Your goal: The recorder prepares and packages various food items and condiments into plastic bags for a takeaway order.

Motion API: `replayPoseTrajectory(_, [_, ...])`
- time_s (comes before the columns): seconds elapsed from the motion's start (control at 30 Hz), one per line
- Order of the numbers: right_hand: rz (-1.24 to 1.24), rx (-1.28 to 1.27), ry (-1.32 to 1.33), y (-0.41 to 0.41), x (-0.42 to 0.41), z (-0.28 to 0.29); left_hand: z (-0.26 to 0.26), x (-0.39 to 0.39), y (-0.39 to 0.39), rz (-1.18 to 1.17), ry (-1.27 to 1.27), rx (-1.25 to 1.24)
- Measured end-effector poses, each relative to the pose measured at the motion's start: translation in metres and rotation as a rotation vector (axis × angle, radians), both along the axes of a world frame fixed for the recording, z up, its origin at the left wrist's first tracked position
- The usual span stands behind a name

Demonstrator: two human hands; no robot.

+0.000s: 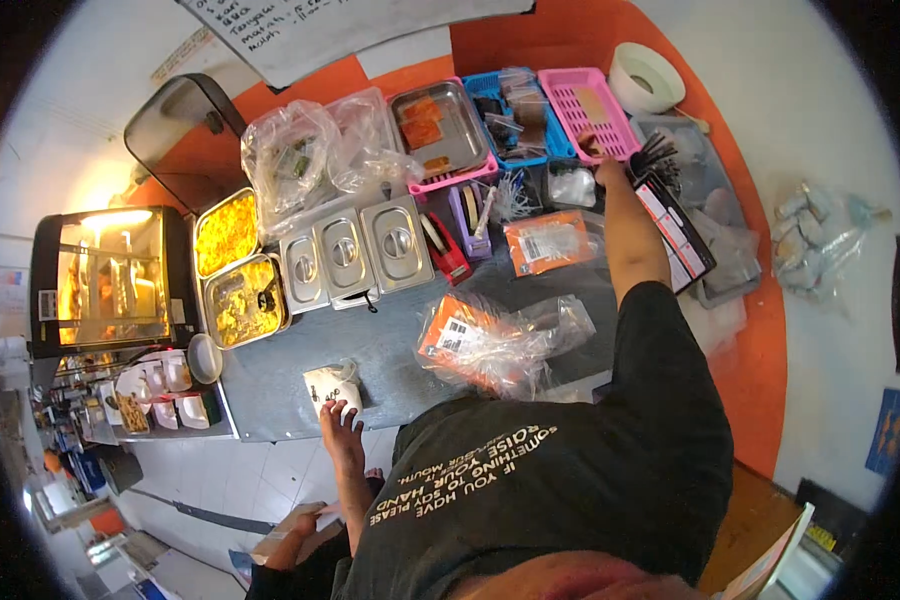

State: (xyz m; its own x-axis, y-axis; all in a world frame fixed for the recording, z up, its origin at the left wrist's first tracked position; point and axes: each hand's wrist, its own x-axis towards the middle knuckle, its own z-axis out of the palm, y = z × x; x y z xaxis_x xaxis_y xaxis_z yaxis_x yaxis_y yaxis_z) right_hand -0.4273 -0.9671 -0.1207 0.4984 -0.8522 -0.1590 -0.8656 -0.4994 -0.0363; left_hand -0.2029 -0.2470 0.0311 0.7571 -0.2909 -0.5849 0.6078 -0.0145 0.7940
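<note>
My left hand (343,439) is palm up at the counter's front edge, fingers apart. Its fingertips overlap the lower edge of a small white packet (337,386) with handwriting; I cannot tell if they touch. My right arm stretches to the back right, where my right hand (602,161) reaches over the front rim of a pink plastic basket (613,112). What those fingers hold is too small to make out. Beside that hand are a black tub with white contents (572,186) and a bundle of black straws or sticks (656,161). An orange labelled parcel in clear plastic (457,337) lies before me.
Another orange parcel (551,244), a red tape dispenser (446,247) and a purple one (471,221) lie behind. Lidded steel pans (397,244), yellow food trays (244,300) and a lit display warmer (112,277) stand left. Another person's hand (296,529) is at lower left.
</note>
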Motion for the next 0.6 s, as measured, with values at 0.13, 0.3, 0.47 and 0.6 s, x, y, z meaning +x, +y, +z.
replayPoseTrajectory(0.13, [-0.129,0.037,0.021,0.002,0.011,-0.007,-0.001,-0.005,-0.012,0.000,0.033,0.064])
replayPoseTrajectory(0.3, [-0.081,-0.051,-0.191,-0.008,-0.005,-0.021,-0.012,0.003,-0.031,-0.025,0.061,0.087])
replayPoseTrajectory(0.47, [-0.293,0.462,-0.194,-0.017,0.007,0.020,-0.011,0.002,-0.033,-0.063,0.011,0.093])
replayPoseTrajectory(0.6, [-0.226,0.151,-0.660,0.018,0.003,0.102,0.013,0.006,-0.038,-0.171,-0.322,0.164])
